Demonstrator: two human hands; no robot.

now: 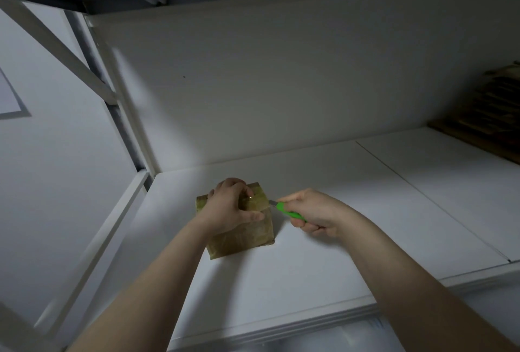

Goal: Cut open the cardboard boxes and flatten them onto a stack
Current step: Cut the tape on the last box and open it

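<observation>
Head view: the green knife [291, 213] points at the left hand [229, 208], so a slip on the glossy tape [256, 202] could cut it. That hand clamps the top of the box [242, 239], which stands on the counter [323, 267]. Right of the box, the right hand [312, 215] grips the knife, tip at the box's upper edge.
</observation>
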